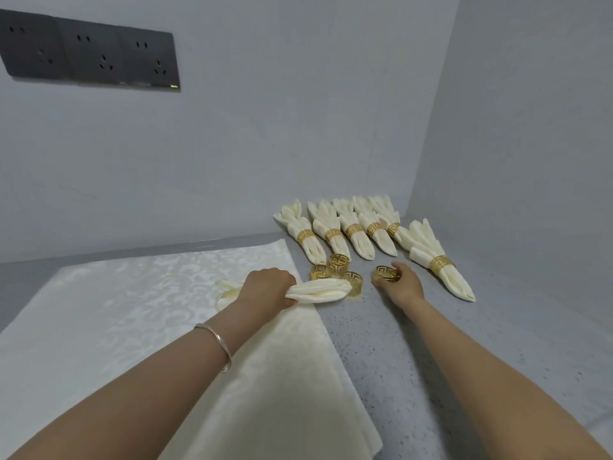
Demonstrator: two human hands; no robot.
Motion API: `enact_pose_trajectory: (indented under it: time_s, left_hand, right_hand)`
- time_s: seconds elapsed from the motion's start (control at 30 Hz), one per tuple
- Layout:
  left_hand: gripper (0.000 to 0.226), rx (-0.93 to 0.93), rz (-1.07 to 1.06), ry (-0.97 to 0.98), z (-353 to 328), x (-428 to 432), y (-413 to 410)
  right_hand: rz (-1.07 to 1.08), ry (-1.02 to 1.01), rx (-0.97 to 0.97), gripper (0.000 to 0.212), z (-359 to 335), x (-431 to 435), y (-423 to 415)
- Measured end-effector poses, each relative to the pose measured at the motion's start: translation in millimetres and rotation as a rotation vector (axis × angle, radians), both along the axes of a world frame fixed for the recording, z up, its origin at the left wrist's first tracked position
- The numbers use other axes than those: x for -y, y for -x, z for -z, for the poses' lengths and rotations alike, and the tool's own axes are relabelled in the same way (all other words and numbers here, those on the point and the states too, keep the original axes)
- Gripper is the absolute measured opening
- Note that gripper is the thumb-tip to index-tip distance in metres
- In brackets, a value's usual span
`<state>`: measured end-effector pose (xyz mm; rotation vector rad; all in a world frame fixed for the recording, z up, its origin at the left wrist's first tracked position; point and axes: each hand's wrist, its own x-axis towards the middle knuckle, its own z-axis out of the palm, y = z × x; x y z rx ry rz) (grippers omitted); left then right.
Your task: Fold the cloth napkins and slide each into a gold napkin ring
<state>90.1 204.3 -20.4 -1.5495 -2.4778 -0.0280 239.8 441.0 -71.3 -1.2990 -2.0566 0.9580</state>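
Left hand [268, 287] grips rolled cream cloth napkin [318, 291]; right hand [399, 282] pinches gold fretwork napkin ring [384, 273] on grey speckled counter [414, 360].

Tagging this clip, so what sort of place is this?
Likely a plain indoor prep corner: speckled grey counter against bare walls, a row of wall sockets, ringed napkins lined up.

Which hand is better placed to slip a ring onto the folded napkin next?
Likely the right hand. It already holds a gold ring close to the napkin's free end, while the left hand is occupied gripping the folded napkin.
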Motion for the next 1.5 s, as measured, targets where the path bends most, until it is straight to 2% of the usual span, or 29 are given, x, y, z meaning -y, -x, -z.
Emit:
enact_pose_trajectory:
  time_s: [0.1,0.2,0.23,0.33,0.5,0.6,0.67,0.77,0.8,1.0,1.1,1.2,1.3,1.4,1.5]
  left_hand:
    - [0.024,0.001,0.004,-0.016,-1.8,6.1,0.4]
    - [0.023,0.004,0.005,-0.048,-7.1,13.3,0.9]
    - [0.023,0.000,0.005,-0.061,-9.6,16.7,0.7]
    - [0.023,-0.015,0.011,-0.092,-14.1,28.4,0.3]
    - [0.021,-0.030,0.038,-0.109,-23.1,55.5,-2.2]
    - [0.019,-0.043,0.074,-0.063,-28.1,71.6,-8.0]
    - [0.017,-0.061,0.079,-0.028,-29.8,85.0,-10.4]
    - [0.015,-0.043,0.083,0.050,-28.4,104.5,-6.5]
    - [0.015,-0.027,0.081,0.081,-27.5,113.1,-3.8]
    - [0.021,0.068,0.081,0.199,-9.7,145.6,3.1]
    - [0.027,0.098,0.097,0.155,-6.1,147.4,1.8]
    - [0.049,0.212,0.143,0.154,-5.4,147.6,-3.8]
    - [0.058,0.265,0.202,0.136,-0.2,144.0,-11.2]
    - [0.050,0.312,0.226,0.077,4.1,139.1,-15.2]
    - [0.044,0.315,0.191,0.110,-1.0,138.5,-12.7]
  right_hand:
    - [0.059,0.013,-0.178,0.054,-8.4,10.9,-1.7]
    - [0.040,0.183,-0.489,0.049,-26.6,36.2,-6.7]
    - [-0.012,0.229,-0.540,0.047,-32.7,46.8,-9.3]
    - [-0.216,0.303,-0.549,0.043,-43.9,80.7,-16.9]
    - [-0.400,0.450,-0.468,0.046,-52.8,122.7,-14.5]
    - [-0.478,0.579,-0.446,0.064,-55.3,153.0,-5.2]
    - [-0.536,0.585,-0.382,0.072,-49.9,175.7,2.3]
    - [-0.572,0.516,-0.309,0.042,-36.3,202.1,5.7]
    - [-0.579,0.460,-0.273,0.038,-34.0,208.7,4.8]
    - [-0.811,0.066,-0.029,0.045,-11.2,219.6,-6.3]
    - [-0.768,-0.104,-0.011,0.035,-4.0,228.7,-4.4]
    - [-0.693,-0.277,0.051,0.024,-1.8,230.9,-2.4]
    - [-0.676,-0.322,0.032,0.017,-1.1,235.1,-0.1]
    - [-0.682,-0.324,0.007,0.015,-0.7,240.3,0.5]
    - [-0.673,-0.331,0.027,0.013,-4.3,239.5,-3.1]
